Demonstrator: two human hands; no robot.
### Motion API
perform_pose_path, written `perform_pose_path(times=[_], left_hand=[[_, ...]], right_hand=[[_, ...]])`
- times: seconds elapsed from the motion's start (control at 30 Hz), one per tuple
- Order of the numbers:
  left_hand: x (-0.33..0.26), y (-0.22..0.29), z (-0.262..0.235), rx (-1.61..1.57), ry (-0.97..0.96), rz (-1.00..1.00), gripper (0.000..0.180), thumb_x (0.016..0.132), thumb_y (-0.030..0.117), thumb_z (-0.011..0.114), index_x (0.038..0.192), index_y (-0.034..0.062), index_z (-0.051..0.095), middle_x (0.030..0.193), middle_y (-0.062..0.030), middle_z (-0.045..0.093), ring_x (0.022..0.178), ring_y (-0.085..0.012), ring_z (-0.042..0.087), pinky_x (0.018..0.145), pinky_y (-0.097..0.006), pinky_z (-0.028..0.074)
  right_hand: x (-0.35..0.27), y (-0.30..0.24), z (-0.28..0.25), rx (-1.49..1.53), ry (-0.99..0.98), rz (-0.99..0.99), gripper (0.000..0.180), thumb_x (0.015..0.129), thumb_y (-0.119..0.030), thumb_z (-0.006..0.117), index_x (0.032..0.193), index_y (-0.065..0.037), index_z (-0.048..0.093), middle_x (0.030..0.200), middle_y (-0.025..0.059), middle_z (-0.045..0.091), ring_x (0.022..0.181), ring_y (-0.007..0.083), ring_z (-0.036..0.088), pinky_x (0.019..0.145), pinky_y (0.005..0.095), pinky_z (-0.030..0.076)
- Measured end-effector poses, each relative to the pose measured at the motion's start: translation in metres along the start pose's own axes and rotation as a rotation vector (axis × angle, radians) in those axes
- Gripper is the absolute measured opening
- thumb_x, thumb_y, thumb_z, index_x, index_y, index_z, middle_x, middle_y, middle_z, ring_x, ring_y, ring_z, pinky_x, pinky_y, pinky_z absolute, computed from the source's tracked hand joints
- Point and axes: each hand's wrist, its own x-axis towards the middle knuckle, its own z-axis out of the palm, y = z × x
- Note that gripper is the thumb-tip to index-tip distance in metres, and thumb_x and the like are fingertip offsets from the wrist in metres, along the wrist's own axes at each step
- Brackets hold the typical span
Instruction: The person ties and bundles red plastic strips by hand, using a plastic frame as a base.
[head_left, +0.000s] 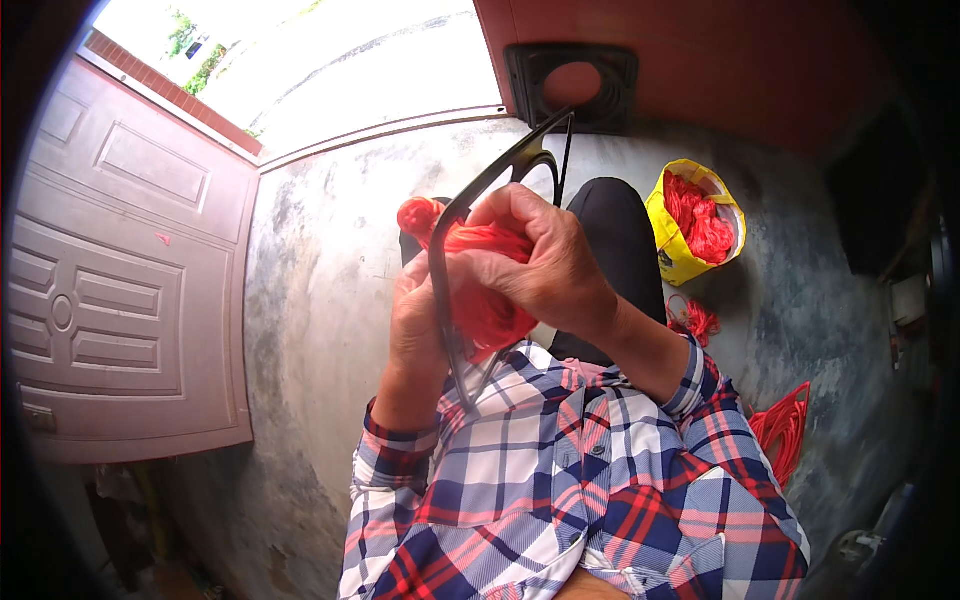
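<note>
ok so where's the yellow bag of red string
In the head view the yellow bag sits on the concrete floor at the upper right, beyond the person's right hand and beside their dark-trousered knee.

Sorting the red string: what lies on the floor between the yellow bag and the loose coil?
A small red string bundle lies between yellow bag and coil, head view.
</note>
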Motion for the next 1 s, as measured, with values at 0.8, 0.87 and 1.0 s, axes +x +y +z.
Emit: perform_pose_path(times=[0.8, 0.87, 1.0], left_hand=[[-0.003, 0.012, -0.082, -0.041, -0.191, 0.084, 0.028, 0.099, 0.021, 0.05, 0.121, 0.0053, 0.056, 0.089, -0.0144, 0.059, 0.052, -0.0113, 0.049, 0.037, -0.022, 0.036], [-0.006, 0.013, -0.096, -0.017, -0.136, 0.091, 0.028, 0.098, 0.017, 0.052, 0.124, 0.0062, 0.054, 0.089, -0.0143, 0.058, 0.051, -0.0113, 0.049, 0.037, -0.022, 0.037], [-0.002, 0.017, -0.096, -0.059, -0.184, 0.116, 0.035, 0.098, 0.015, 0.053, 0.131, 0.0097, 0.043, 0.086, -0.0143, 0.058, 0.049, -0.0119, 0.049, 0.037, -0.023, 0.04]], right_hand=[[-0.043, 0.052, -0.074, 1.17, -0.222, -0.211, 0.031, 0.085, -0.038, 0.056, 0.09, -0.007, 0.052, 0.111, 0.0191, 0.062, 0.102, 0.0287, 0.06, 0.1, 0.0488, 0.035], [-0.041, 0.031, -0.099, 1.128, -0.546, -0.247, 0.038, 0.096, -0.049, 0.049, 0.096, -0.012, 0.042, 0.084, 0.0119, 0.066, 0.073, 0.0283, 0.066, 0.101, 0.0491, 0.034], [-0.059, 0.014, -0.093, 1.121, -0.548, -0.297, 0.037, 0.099, -0.045, 0.046, 0.106, -0.01, 0.037, 0.079, 0.0111, 0.064, 0.07, 0.0248, 0.068, 0.087, 0.0442, 0.049]])
